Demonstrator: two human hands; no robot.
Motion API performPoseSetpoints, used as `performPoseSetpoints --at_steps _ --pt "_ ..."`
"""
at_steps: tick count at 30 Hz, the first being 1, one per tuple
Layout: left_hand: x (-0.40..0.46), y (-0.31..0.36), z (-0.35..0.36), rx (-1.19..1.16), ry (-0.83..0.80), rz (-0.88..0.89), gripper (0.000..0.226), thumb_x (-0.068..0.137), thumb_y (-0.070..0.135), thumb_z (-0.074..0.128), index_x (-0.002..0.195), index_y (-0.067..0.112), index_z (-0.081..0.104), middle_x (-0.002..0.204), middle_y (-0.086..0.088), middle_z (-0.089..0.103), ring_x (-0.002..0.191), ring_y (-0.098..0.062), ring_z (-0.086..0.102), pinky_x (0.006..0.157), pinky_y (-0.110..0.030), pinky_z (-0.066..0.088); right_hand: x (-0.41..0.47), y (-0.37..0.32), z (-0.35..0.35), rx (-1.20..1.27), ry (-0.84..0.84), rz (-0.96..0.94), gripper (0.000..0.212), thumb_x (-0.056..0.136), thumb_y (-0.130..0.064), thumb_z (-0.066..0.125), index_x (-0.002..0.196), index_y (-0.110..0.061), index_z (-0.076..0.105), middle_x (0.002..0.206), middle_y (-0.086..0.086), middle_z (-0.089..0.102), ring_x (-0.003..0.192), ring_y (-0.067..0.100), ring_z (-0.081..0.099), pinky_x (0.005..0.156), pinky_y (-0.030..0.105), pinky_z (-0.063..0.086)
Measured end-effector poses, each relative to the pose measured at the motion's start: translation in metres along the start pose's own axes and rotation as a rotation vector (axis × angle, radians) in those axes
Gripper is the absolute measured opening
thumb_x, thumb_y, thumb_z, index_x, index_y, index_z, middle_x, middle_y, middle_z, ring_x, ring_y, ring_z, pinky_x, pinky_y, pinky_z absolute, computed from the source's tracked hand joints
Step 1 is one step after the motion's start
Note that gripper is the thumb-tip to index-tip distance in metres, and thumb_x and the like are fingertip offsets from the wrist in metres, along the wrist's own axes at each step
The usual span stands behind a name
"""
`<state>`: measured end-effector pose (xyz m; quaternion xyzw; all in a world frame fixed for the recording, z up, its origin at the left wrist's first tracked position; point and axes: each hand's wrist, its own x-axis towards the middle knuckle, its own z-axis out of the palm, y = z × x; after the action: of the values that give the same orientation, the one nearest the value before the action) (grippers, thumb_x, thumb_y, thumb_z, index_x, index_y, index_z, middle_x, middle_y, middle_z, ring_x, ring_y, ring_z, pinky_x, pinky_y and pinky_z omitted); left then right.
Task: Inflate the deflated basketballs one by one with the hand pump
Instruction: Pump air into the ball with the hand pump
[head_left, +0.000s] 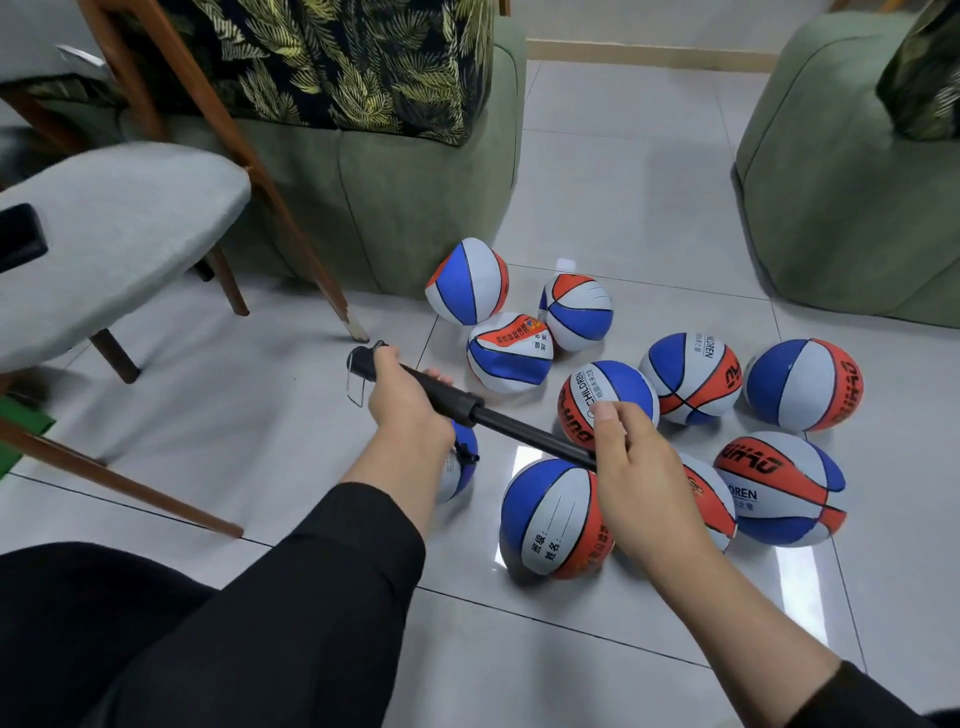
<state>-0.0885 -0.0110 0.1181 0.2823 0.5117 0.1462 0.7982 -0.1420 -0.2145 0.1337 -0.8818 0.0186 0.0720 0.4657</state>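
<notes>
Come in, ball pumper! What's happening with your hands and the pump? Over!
Left hand grips black hand pump barrel. Right hand holds its other end. Pump above floor, not in any ball. Red, white and blue basketballs crowd underneath.

Left hand grips the barrel of the black hand pump; right hand holds its handle end, with the rod drawn out between them. A partly hidden ball lies under the left wrist. Several blue, white and orange basketballs are clustered on the tiled floor; the three nearest the green sofa appear dented. A grey chair stands left.
</notes>
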Motion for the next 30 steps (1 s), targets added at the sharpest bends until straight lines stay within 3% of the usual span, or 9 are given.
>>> performPoseSetpoints --at_steps 4,8,10,13,15,22,26,30 --pt "0.0 0.007 0.001 0.038 0.017 0.016 0.024 0.092 0.038 0.07 0.093 0.016 0.06 0.075 -0.003 0.061 0.06 -0.019 0.059 0.057 -0.029 0.053 0.004 0.004 0.001 0.008 -0.005 0.014 0.035 0.107 -0.046 0.032 0.119 -0.025 0.058 0.085 -0.006 0.062 0.082 0.005 0.056 0.067 0.025 0.04" --pt "0.0 0.0 0.0 0.118 -0.008 0.022 0.012 0.095 0.025 0.067 0.096 0.016 0.06 0.075 -0.003 0.061 0.06 -0.018 0.06 0.056 -0.029 0.053 0.006 0.004 0.003 0.012 -0.019 0.01 0.036 0.108 -0.045 0.029 0.121 -0.025 0.056 0.089 -0.011 0.06 0.085 -0.001 0.054 0.069 0.029 0.038" --pt "-0.006 -0.012 0.0 0.115 -0.002 0.025 0.006 0.095 0.021 0.062 0.096 0.016 0.059 0.072 -0.003 0.061 0.057 -0.017 0.059 0.055 -0.028 0.053 0.006 0.004 0.007 0.009 -0.033 0.007 0.036 0.108 -0.045 0.028 0.118 -0.025 0.055 0.088 -0.006 0.06 0.084 0.006 0.055 0.067 0.026 0.04" --pt "-0.02 -0.031 0.002 0.108 -0.02 0.031 0.005 0.096 0.022 0.06 0.097 0.017 0.059 0.061 0.0 0.06 0.051 -0.015 0.059 0.064 -0.03 0.057 0.008 0.003 0.015 0.023 -0.037 0.014 0.035 0.108 -0.044 0.027 0.115 -0.024 0.056 0.09 -0.004 0.061 0.089 0.02 0.055 0.074 0.035 0.038" --pt "-0.029 -0.043 0.004 0.14 -0.035 0.04 0.005 0.095 0.023 0.059 0.094 0.018 0.06 0.057 0.001 0.06 0.052 -0.016 0.058 0.072 -0.036 0.057 0.007 0.001 0.021 0.028 -0.035 0.004 0.035 0.108 -0.041 0.027 0.11 -0.022 0.056 0.088 -0.005 0.061 0.085 0.018 0.054 0.074 0.035 0.036" --pt "-0.041 -0.063 0.003 0.174 -0.067 0.066 0.008 0.095 0.02 0.059 0.099 0.013 0.061 0.069 -0.006 0.063 0.046 -0.013 0.058 0.065 -0.032 0.053 0.005 -0.002 0.029 0.013 -0.031 -0.028 0.037 0.107 -0.042 0.027 0.103 -0.022 0.058 0.077 0.0 0.059 0.076 0.015 0.056 0.067 0.037 0.039" --pt "-0.037 -0.05 0.004 0.236 -0.095 0.062 0.009 0.093 0.02 0.061 0.098 0.013 0.061 0.062 -0.003 0.064 0.052 -0.015 0.06 0.063 -0.032 0.052 0.003 -0.002 0.025 -0.01 -0.066 -0.048 0.032 0.107 -0.044 0.029 0.099 -0.026 0.053 0.072 -0.005 0.053 0.071 0.012 0.051 0.061 0.028 0.037" --pt "-0.021 -0.02 0.006 0.174 -0.03 0.088 0.004 0.094 0.016 0.06 0.095 0.013 0.057 0.06 -0.003 0.059 0.046 -0.015 0.056 0.048 -0.025 0.051 -0.002 0.001 0.016 0.015 -0.052 -0.014 0.032 0.107 -0.045 0.029 0.112 -0.028 0.056 0.086 -0.007 0.061 0.086 0.013 0.057 0.075 0.034 0.04"
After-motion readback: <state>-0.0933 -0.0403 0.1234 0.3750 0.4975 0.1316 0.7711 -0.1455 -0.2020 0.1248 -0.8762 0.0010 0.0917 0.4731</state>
